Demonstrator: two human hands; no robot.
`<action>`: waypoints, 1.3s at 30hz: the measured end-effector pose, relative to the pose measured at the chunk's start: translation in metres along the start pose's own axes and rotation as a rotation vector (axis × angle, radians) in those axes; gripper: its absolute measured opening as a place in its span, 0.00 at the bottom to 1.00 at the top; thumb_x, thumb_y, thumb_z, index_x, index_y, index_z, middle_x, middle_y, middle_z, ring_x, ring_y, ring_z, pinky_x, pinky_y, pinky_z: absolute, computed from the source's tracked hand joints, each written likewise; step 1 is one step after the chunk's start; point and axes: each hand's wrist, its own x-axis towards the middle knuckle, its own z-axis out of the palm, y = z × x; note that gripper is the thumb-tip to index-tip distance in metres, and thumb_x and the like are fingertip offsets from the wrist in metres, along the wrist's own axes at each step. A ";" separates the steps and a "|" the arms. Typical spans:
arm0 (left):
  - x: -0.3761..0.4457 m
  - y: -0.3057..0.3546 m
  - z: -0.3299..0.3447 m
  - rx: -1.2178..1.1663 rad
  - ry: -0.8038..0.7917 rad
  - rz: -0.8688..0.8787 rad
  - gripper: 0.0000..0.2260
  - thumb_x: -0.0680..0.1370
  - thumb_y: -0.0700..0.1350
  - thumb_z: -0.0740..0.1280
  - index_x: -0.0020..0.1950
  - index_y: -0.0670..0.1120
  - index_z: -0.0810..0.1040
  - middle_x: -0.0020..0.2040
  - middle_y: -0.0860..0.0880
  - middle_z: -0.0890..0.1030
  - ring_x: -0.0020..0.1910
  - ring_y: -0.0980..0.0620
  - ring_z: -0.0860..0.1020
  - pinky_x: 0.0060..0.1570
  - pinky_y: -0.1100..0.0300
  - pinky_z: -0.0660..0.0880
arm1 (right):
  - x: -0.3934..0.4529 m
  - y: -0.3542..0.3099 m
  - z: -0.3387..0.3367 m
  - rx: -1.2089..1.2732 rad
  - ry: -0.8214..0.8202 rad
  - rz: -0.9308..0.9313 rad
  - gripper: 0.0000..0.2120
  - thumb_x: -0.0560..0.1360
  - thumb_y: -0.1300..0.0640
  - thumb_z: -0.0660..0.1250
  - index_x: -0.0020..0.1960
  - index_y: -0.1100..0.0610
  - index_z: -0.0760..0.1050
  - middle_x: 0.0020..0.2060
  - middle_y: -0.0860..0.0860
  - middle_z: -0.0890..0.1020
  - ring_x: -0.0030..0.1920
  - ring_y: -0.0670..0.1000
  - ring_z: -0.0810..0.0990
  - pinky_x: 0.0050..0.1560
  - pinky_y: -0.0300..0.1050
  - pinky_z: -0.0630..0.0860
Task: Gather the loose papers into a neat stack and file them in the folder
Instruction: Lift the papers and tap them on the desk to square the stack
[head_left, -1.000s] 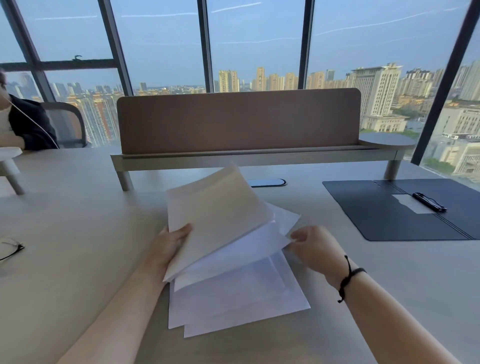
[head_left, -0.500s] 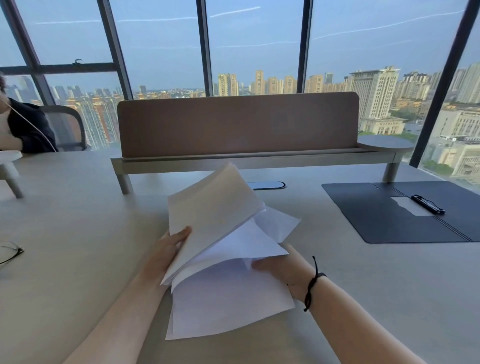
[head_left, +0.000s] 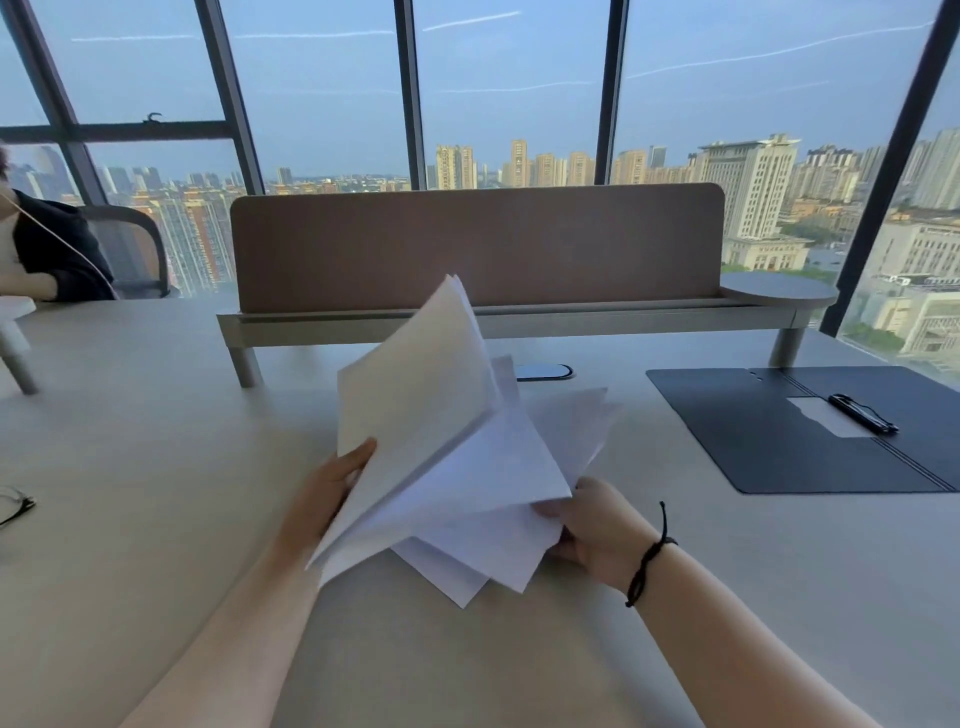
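Several white papers are fanned out unevenly and tilted up off the beige table in front of me. My left hand grips their left edge, thumb on top. My right hand, with a black cord on the wrist, holds the lower right corners of the sheets. A dark blue folder lies open and flat on the table to the right, apart from the papers, with a black pen and a white label on it.
A brown divider screen on a raised shelf crosses the table behind the papers. A person in a dark top sits at the far left. Glasses lie at the left edge. A cable port sits behind the papers.
The lower sheets have been lifted off the table and gathered under the top ones. My right hand moved in from the side and took hold of their lower right corners; the bundle tilted more upright.
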 end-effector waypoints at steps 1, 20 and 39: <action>0.010 -0.005 -0.004 -0.015 -0.001 0.040 0.16 0.79 0.50 0.68 0.59 0.40 0.82 0.46 0.42 0.88 0.36 0.48 0.86 0.36 0.59 0.81 | -0.002 -0.001 0.001 -0.052 -0.040 0.016 0.11 0.75 0.71 0.66 0.56 0.65 0.80 0.50 0.61 0.85 0.48 0.61 0.84 0.50 0.57 0.84; 0.036 -0.021 -0.008 -0.059 -0.145 0.057 0.09 0.79 0.35 0.65 0.58 0.39 0.79 0.43 0.45 0.88 0.37 0.48 0.86 0.34 0.59 0.82 | 0.024 -0.014 0.021 0.380 0.299 0.121 0.01 0.75 0.59 0.67 0.45 0.57 0.77 0.37 0.54 0.79 0.30 0.56 0.75 0.31 0.44 0.73; 0.026 -0.020 -0.003 0.197 -0.237 0.073 0.13 0.70 0.38 0.73 0.54 0.41 0.84 0.52 0.38 0.86 0.46 0.41 0.86 0.51 0.47 0.81 | 0.021 -0.010 -0.018 0.249 -0.088 0.119 0.19 0.80 0.46 0.66 0.59 0.61 0.84 0.53 0.60 0.87 0.48 0.59 0.87 0.50 0.54 0.84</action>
